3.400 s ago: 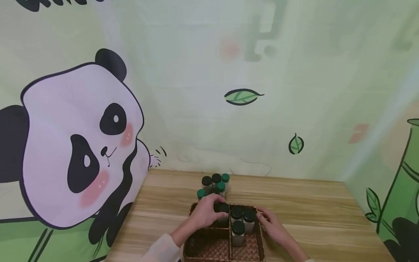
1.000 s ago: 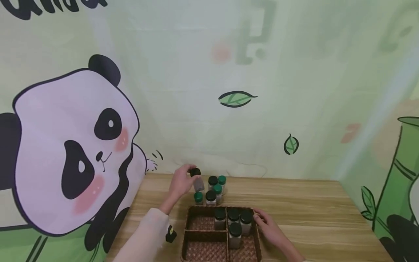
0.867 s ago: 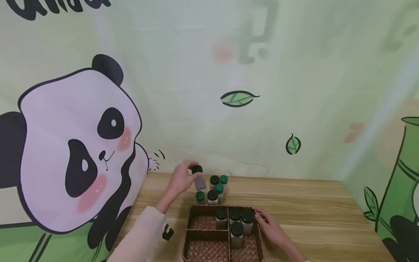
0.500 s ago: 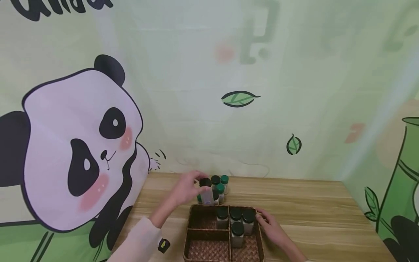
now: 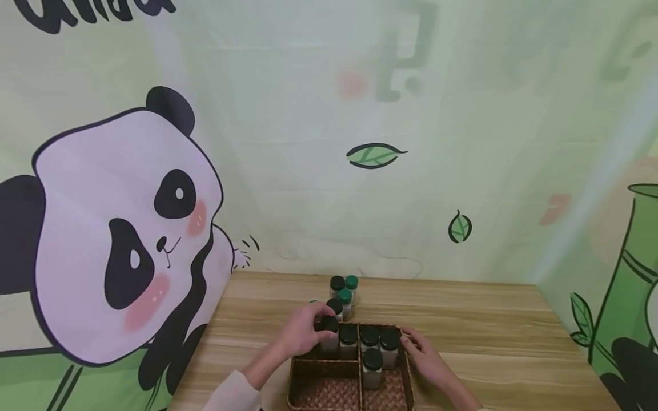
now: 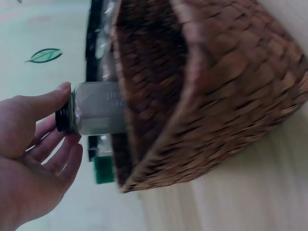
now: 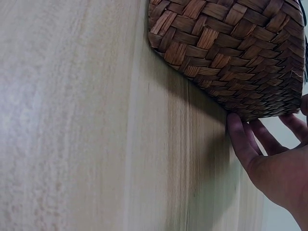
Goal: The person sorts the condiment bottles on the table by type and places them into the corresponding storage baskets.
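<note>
My left hand (image 5: 303, 330) pinches the black lid (image 6: 64, 117) of a clear square jar (image 6: 98, 108) with greyish contents. In the head view the jar is at the back-left compartment of the brown woven basket (image 5: 325, 361); in the left wrist view its lower end passes behind the rim. Beside it in that compartment stands another black-lidded jar (image 5: 348, 344). Three more black-lidded jars (image 5: 372, 377) stand in the right-hand compartment. My right hand (image 5: 429, 361) touches the basket's back right corner, fingers (image 7: 239, 137) extended against the woven wall.
Behind the basket stands a cluster of jars, some with black lids (image 5: 337, 282) and some with green lids (image 5: 352, 281). The wooden table (image 5: 478, 331) ends at a wall hanging printed with a panda (image 5: 82, 171) and leaves.
My left hand placed one jar in the back-left compartment, picked up another black-lidded jar behind the basket, and brought it forward and down to that compartment. The right hand stays at the corner.
</note>
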A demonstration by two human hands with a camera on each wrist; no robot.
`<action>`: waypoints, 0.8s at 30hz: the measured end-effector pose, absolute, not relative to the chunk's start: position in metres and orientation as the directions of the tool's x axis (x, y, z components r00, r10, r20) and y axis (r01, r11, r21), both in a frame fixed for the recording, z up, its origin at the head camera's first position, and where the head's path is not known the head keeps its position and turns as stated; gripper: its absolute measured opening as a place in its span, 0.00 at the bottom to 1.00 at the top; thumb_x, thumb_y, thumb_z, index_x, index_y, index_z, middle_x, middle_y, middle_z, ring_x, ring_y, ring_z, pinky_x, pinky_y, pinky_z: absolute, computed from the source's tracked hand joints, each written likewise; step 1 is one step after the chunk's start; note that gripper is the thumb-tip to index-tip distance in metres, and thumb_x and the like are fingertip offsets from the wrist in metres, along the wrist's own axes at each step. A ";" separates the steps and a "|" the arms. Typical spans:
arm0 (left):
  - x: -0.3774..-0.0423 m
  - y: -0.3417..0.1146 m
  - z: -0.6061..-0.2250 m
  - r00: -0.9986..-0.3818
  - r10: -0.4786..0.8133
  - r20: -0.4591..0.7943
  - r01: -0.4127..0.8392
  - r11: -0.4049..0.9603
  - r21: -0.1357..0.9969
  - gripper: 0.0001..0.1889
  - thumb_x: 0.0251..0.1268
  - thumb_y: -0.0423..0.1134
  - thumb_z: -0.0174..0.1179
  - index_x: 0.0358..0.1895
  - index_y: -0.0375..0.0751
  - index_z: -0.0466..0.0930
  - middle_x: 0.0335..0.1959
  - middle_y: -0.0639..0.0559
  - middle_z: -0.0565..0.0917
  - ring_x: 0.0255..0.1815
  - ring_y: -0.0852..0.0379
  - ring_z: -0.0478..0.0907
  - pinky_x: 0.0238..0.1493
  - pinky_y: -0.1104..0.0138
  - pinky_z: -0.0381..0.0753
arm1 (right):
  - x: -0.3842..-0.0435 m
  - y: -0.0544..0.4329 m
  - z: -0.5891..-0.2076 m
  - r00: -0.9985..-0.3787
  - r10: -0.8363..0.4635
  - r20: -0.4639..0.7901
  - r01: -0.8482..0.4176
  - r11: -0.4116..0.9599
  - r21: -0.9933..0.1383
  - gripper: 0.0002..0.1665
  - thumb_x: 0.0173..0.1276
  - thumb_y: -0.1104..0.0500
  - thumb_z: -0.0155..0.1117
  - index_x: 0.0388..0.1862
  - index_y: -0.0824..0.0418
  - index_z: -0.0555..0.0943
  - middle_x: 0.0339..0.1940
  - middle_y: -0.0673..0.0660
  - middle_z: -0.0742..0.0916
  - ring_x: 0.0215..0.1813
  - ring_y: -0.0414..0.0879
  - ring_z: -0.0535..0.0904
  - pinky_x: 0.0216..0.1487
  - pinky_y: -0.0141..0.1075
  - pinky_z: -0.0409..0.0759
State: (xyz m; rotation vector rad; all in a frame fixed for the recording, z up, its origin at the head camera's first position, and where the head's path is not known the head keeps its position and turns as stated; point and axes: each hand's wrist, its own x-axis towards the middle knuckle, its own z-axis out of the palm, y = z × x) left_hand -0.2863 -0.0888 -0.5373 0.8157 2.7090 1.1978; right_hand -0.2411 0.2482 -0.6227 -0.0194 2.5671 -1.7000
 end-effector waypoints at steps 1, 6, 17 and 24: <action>-0.286 -0.088 -0.541 -0.857 0.495 0.145 0.439 0.551 0.709 0.19 0.66 0.39 0.76 0.58 0.39 0.85 0.54 0.48 0.87 0.55 0.47 0.84 0.55 0.52 0.85 | -0.241 0.248 -0.623 -0.998 -0.046 -0.045 0.024 0.391 -0.920 0.29 0.87 0.53 0.54 0.75 0.72 0.72 0.72 0.74 0.78 0.69 0.65 0.77 0.67 0.60 0.77; -0.285 -0.085 -0.559 -0.870 0.473 0.140 0.423 0.570 0.704 0.19 0.65 0.40 0.77 0.56 0.41 0.85 0.54 0.48 0.87 0.57 0.46 0.83 0.57 0.51 0.83 | -0.241 0.248 -0.622 -0.998 -0.043 -0.043 0.023 0.389 -0.921 0.29 0.87 0.53 0.54 0.75 0.72 0.72 0.72 0.74 0.77 0.69 0.65 0.78 0.67 0.59 0.77; -0.286 -0.087 -0.567 -0.878 0.466 0.104 0.385 0.561 0.733 0.24 0.65 0.42 0.77 0.61 0.39 0.83 0.56 0.45 0.84 0.59 0.44 0.82 0.60 0.49 0.82 | -0.243 0.248 -0.625 -0.999 -0.038 -0.021 0.005 0.384 -0.923 0.27 0.85 0.57 0.56 0.74 0.72 0.73 0.61 0.68 0.85 0.61 0.59 0.83 0.58 0.49 0.81; -0.304 -0.092 -0.546 -0.908 0.361 0.212 0.386 0.524 0.759 0.24 0.68 0.37 0.74 0.62 0.29 0.81 0.57 0.34 0.83 0.58 0.36 0.81 0.59 0.42 0.81 | -0.241 0.248 -0.624 -0.998 -0.053 -0.035 0.012 0.386 -0.923 0.29 0.86 0.54 0.54 0.75 0.72 0.72 0.67 0.72 0.81 0.65 0.62 0.80 0.61 0.54 0.81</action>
